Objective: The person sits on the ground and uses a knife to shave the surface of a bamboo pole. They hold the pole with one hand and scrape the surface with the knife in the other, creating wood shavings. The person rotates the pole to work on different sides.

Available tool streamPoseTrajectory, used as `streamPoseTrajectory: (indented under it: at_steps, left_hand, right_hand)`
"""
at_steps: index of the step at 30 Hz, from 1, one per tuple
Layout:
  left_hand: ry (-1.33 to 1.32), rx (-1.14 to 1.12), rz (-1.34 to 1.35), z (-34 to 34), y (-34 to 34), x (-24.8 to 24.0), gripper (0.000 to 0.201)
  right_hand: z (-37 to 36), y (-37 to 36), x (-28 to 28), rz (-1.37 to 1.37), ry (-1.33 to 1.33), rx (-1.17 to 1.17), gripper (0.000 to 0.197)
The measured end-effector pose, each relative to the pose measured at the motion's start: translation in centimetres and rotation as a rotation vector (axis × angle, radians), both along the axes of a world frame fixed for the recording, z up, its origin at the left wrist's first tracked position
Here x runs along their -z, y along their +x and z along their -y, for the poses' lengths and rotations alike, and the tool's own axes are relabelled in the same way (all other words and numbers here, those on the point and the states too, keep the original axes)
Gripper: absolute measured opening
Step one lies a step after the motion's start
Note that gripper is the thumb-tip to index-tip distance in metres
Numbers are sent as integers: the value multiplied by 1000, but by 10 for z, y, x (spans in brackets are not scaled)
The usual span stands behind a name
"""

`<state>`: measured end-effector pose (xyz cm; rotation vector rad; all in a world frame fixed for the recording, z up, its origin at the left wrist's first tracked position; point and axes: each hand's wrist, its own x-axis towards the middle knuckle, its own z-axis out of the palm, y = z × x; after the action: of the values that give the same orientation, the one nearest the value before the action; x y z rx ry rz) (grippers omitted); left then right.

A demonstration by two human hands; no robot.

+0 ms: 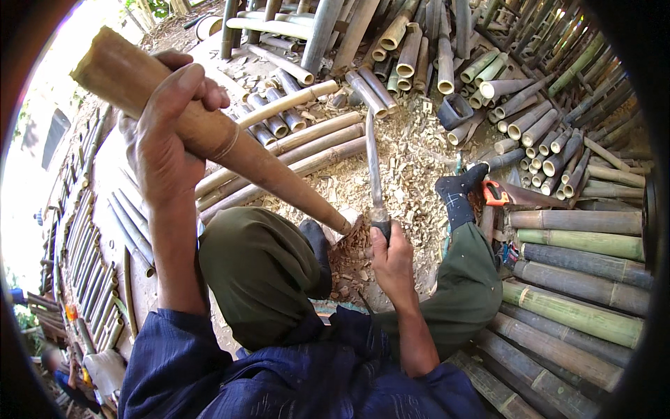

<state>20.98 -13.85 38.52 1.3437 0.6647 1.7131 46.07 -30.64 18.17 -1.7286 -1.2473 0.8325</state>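
Observation:
My left hand [167,133] is wrapped round a brown bamboo tube [265,174], close to its thick upper end. The tube slants down to the right across my raised knee, and its lower end is near a pale block [347,222] by my foot; whether they touch I cannot tell. In my right hand [393,262] is a knife [375,167], gripped by its dark handle. Its long narrow blade points away from me, a little to the right of the tube's lower end and apart from it.
Wood chips [412,188] cover the ground ahead. An orange-handled saw [497,193] lies by my right foot [460,185]. Cut bamboo tubes [551,150] are piled at the far right, with long bamboo poles [572,241] nearer. A dark container [455,110] stands beyond. Another person [66,377] is at lower left.

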Motion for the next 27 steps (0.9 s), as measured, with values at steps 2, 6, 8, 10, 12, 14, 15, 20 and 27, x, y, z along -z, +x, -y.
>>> streamPoseTrajectory:
  at_steps: [2,6,8,10,12,14,15,20,27]
  left_hand:
    - [-3,21,37,0,-1,7,49]
    - [12,43,29,0,9,17,47]
    - [-8,69,15,1,10,20,45]
    - [-4,77,27,-2,9,20,44]
    - [-14,64,27,-2,6,21,44]
    - [7,49,6,0,-2,24,45]
    - [19,52,1,-1,-4,26,46]
    - [29,10,22,-5,4,7,43]
    - [-105,-197,7,14,-5,21,44]
  right_hand:
    - [-2,-8,-12,-61,114,33,31]
    - [-2,-21,93,170,-128,0,34]
    - [-1,-17,132,311,-310,-51,35]
    - [4,-2,137,304,-299,-60,37]
    - [-13,4,97,244,-244,-55,35]
    - [-17,-5,35,124,-132,-44,31]
    - [-18,-7,11,89,-30,-34,29]
    - [-15,-31,64,44,237,21,37]
    - [2,-17,101,173,-228,-63,36]
